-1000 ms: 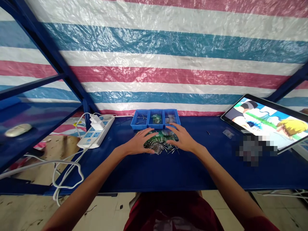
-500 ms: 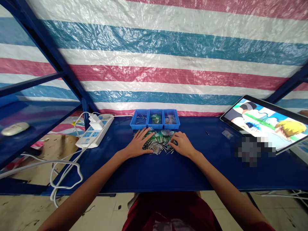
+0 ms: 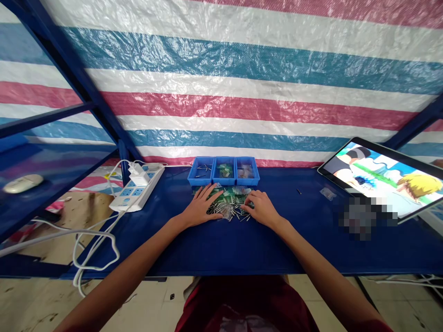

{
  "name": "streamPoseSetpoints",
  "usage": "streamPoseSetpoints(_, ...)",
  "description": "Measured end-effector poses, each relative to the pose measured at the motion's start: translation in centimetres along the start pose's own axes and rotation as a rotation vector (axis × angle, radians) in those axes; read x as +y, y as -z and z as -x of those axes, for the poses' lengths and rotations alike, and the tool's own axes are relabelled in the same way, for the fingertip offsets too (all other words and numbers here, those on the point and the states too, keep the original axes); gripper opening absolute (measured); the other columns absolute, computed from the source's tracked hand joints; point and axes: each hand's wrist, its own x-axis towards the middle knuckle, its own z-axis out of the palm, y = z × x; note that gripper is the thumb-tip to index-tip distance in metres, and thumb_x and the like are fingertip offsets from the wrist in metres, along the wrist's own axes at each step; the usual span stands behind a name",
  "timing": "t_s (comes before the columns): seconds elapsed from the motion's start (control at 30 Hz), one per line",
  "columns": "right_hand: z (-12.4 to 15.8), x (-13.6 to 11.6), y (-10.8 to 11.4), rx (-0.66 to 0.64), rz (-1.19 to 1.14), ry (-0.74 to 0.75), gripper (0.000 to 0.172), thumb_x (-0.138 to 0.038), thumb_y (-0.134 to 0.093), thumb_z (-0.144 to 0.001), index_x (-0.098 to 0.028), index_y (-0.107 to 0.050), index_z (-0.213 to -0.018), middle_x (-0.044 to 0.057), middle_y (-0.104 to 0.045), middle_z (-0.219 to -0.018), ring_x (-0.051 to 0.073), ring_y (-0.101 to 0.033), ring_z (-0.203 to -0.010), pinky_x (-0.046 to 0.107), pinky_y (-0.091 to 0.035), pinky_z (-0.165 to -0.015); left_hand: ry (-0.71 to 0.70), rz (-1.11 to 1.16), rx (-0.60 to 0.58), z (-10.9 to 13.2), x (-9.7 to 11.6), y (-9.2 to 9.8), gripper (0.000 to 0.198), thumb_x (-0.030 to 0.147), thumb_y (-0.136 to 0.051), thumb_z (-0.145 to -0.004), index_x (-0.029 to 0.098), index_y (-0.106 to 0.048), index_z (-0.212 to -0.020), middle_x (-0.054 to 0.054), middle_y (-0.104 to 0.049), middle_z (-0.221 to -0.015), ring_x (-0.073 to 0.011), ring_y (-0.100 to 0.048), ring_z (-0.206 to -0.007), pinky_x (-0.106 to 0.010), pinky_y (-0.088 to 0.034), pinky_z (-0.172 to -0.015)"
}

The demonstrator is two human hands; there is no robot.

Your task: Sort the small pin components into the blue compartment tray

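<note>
A heap of small green parts and thin metal pins point(image 3: 228, 203) lies on the blue table point(image 3: 242, 244), just in front of three small blue bins point(image 3: 223, 171). My left hand point(image 3: 201, 207) rests flat on the heap's left side with its fingers spread. My right hand point(image 3: 261, 208) sits on the heap's right side, fingers curled down into the parts; whether they pinch anything is hidden. The left bin holds a few loose pins. The middle and right bins hold green and mixed parts.
A white power strip point(image 3: 137, 189) with plugs and trailing white cables lies at the left. A tablet point(image 3: 384, 177) showing a cartoon leans at the right. A small plastic bag point(image 3: 327, 192) and a stray pin point(image 3: 298, 191) lie between. A white mouse point(image 3: 21, 183) rests on the left shelf.
Both hands have drawn inward and down onto the heap. The right hand's fingers went from spread to curled. The left hand stays flat.
</note>
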Motion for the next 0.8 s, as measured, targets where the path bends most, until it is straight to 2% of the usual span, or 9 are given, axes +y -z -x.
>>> streamPoseSetpoints(0.27, -0.3, -0.2, 0.3, -0.006, -0.005, -0.014, 0.014, -0.027, -0.066, -0.085, -0.018, -0.063, -0.074, 0.004, -0.064, -0.084, 0.02, -0.056, -0.085, 0.031, -0.032, -0.073, -0.003, 0.01, 0.016, 0.0, -0.3, -0.3, 0.083, 0.072, -0.046, -0.08, 0.031, -0.025, -0.149, -0.008, -0.013, -0.159, -0.0364, -0.014, -0.144, -0.055, -0.01, -0.116)
streamPoseSetpoints(0.4, -0.9, 0.4, 1.2, 0.022, -0.068, -0.048, 0.012, -0.025, -0.068, -0.083, -0.019, -0.065, -0.073, 0.004, -0.064, -0.083, 0.02, -0.057, -0.085, 0.03, -0.033, -0.072, -0.003, 0.031, 0.069, -0.2, 0.3, 0.4, 0.081, 0.07, -0.049, -0.08, 0.03, -0.031, -0.147, -0.008, -0.02, -0.157, -0.0347, -0.019, -0.143, -0.052, -0.011, -0.116)
streamPoseSetpoints(0.47, -1.7, 0.6, 1.7, 0.05, -0.12, -0.052, 0.011, -0.023, -0.069, -0.082, -0.019, -0.066, -0.072, 0.004, -0.064, -0.082, 0.019, -0.057, -0.082, 0.03, -0.034, -0.072, 0.02, 0.053, 0.157, -0.8, 1.1, 1.2, 0.074, 0.067, -0.05, -0.082, 0.027, -0.039, -0.143, -0.01, -0.028, -0.154, -0.0338, -0.023, -0.141, -0.051, -0.013, -0.116)
streamPoseSetpoints(0.53, -2.8, 0.5, 2.3, 0.087, -0.19, -0.04, 0.011, -0.023, -0.071, -0.079, -0.019, -0.066, -0.07, 0.003, -0.063, -0.079, 0.018, -0.056, -0.077, 0.029, -0.036, -0.071, 0.055, 0.104, 0.284, -1.7, 2.0, 2.2, 0.061, 0.059, -0.049, -0.087, 0.024, -0.047, -0.137, -0.011, -0.04, -0.147, -0.0311, -0.035, -0.136, -0.047, -0.024, -0.113)
streamPoseSetpoints(0.63, -4.8, 0.0, 3.0, 0.162, -0.31, -0.013, 0.01, -0.02, -0.071, -0.077, -0.019, -0.066, -0.068, 0.002, -0.062, -0.075, 0.015, -0.054, -0.071, 0.028, -0.038, -0.069, 0.11, 0.26, 0.438, -3.7, 3.2, 3.3, 0.04, 0.044, -0.051, -0.091, 0.022, -0.059, -0.123, -0.007, -0.066, -0.116, -0.0253, -0.057, -0.114, -0.042, -0.039, -0.102)
streamPoseSetpoints(0.7, -6.1, -0.5, 3.2, 0.201, -0.388, -0.011, 0.011, -0.019, -0.072, -0.076, -0.019, -0.066, -0.067, 0.001, -0.061, -0.071, 0.014, -0.054, -0.068, 0.027, -0.04, -0.068, 0.164, 0.396, 0.531, -5.1, 3.5, 3.6, 0.032, 0.039, -0.054, -0.089, 0.02, -0.065, -0.112, -0.006, -0.071, -0.099, -0.0224, -0.064, -0.097, -0.038, -0.046, -0.093)
streamPoseSetpoints(0.8, -7.2, -0.9, 2.9, 0.264, -0.503, -0.038, 0.01, -0.02, -0.07, -0.077, -0.019, -0.066, -0.067, 0.0, -0.061, -0.07, 0.013, -0.053, -0.066, 0.027, -0.042, -0.066, 0.217, 0.545, 0.643, -6.3, 3.2, 3.3, 0.024, 0.037, -0.056, -0.087, 0.019, -0.07, -0.092, -0.005, -0.073, -0.091, -0.02, -0.066, -0.082, -0.033, -0.051, -0.08)
